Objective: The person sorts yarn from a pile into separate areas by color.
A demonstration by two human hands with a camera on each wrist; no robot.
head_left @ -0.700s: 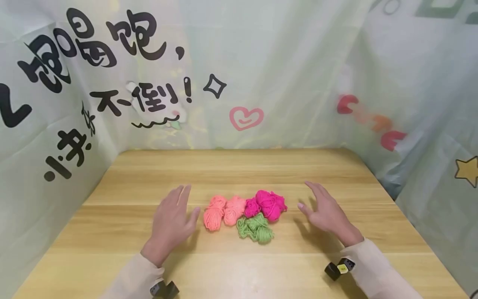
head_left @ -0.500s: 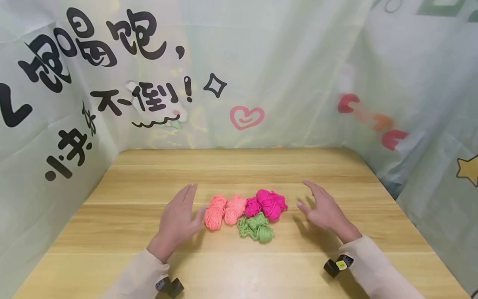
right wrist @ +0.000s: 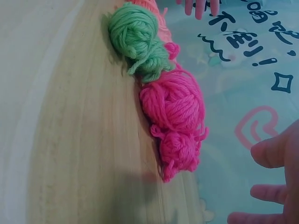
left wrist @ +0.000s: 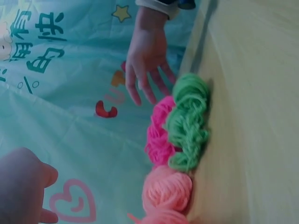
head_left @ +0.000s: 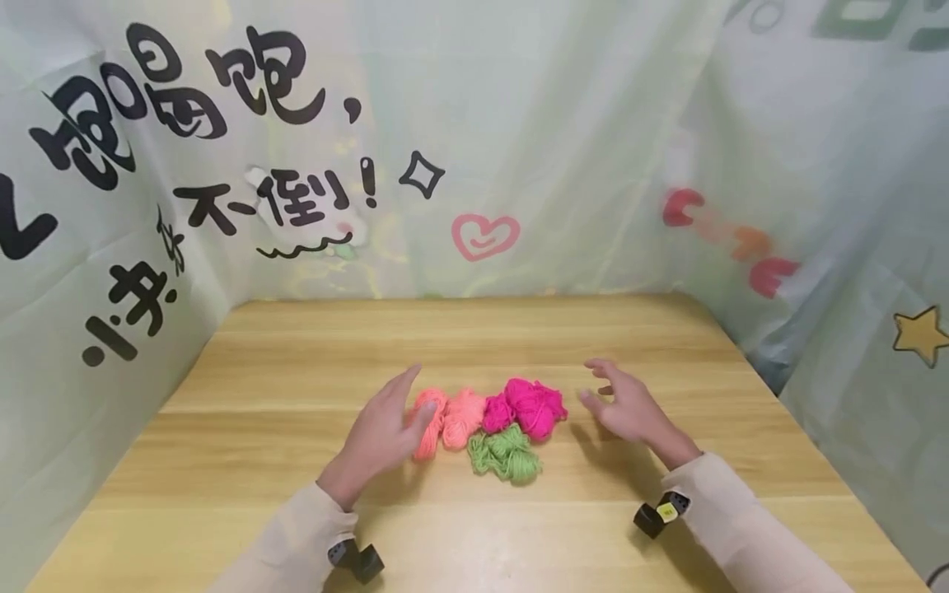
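Note:
Bundles of yarn lie in a cluster at the middle of the table. Coral yarn (head_left: 464, 418) is on the left, magenta yarn (head_left: 535, 409) on the right, and green yarn (head_left: 507, 455) in front of the magenta. My left hand (head_left: 381, 435) hovers at the left end, its thumb overlapping the coral yarn in the head view; its fingers are extended around nothing. My right hand (head_left: 633, 408) hovers right of the magenta yarn with fingers loosely bent and thumb apart, holding nothing. In the right wrist view the magenta yarn (right wrist: 175, 102) sits left of my right thumb.
The wooden table (head_left: 474, 535) is bounded at the back and sides by a pale printed cloth (head_left: 563, 148) that hangs like walls. A small black device (head_left: 356, 560) is strapped to my left wrist, another device (head_left: 660, 515) to my right.
My left hand has moved right, from beside the coral yarn to partly over it. My right hand has shifted slightly left toward the magenta yarn. The yarn stays in place.

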